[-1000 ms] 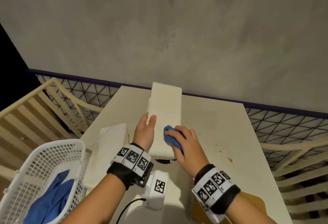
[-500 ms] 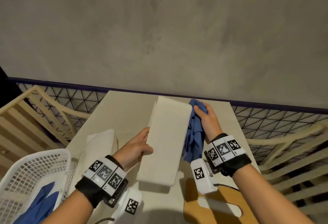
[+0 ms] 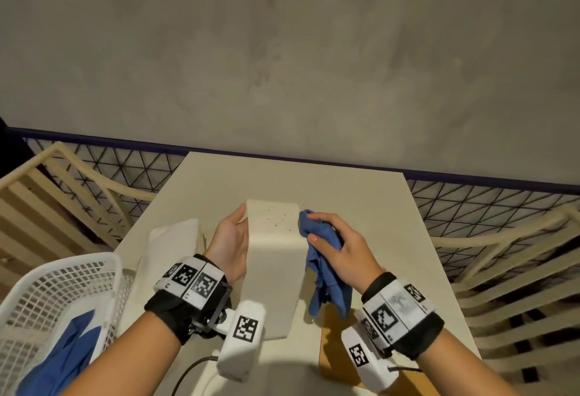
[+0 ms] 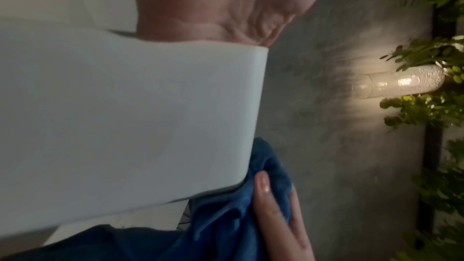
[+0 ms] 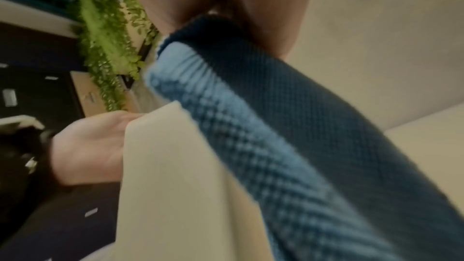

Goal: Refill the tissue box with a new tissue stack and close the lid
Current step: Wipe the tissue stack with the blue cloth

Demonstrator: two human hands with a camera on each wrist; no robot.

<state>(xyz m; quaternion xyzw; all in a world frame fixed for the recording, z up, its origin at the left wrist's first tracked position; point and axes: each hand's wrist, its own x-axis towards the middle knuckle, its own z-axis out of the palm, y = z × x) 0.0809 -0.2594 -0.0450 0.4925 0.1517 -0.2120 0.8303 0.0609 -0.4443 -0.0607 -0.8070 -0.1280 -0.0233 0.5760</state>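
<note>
A white tissue box [image 3: 276, 257] is lifted over the table, tilted, with a dotted face turned up. My left hand [image 3: 232, 238] grips its left side, and the fingers are hidden behind it. My right hand [image 3: 339, 245] grips a crumpled blue cloth [image 3: 324, 270] and presses it against the box's right side. The left wrist view has the box [image 4: 125, 116] filling it, with the cloth [image 4: 226, 215] at its lower edge. In the right wrist view the cloth [image 5: 288, 136] drapes across the box [image 5: 175, 186]. A white tissue stack [image 3: 169, 248] lies on the table to the left.
A flat wooden lid [image 3: 329, 351] lies on the beige table [image 3: 361, 207] near its front right. At the left stands a white mesh basket [image 3: 47, 295] with more blue cloth in it. Slatted pale rails and black netting flank the table, and a grey wall is behind.
The left hand has turned the box from lying flat to tilted on edge. The right hand's cloth went from the top face to the far right corner, then back along the right side.
</note>
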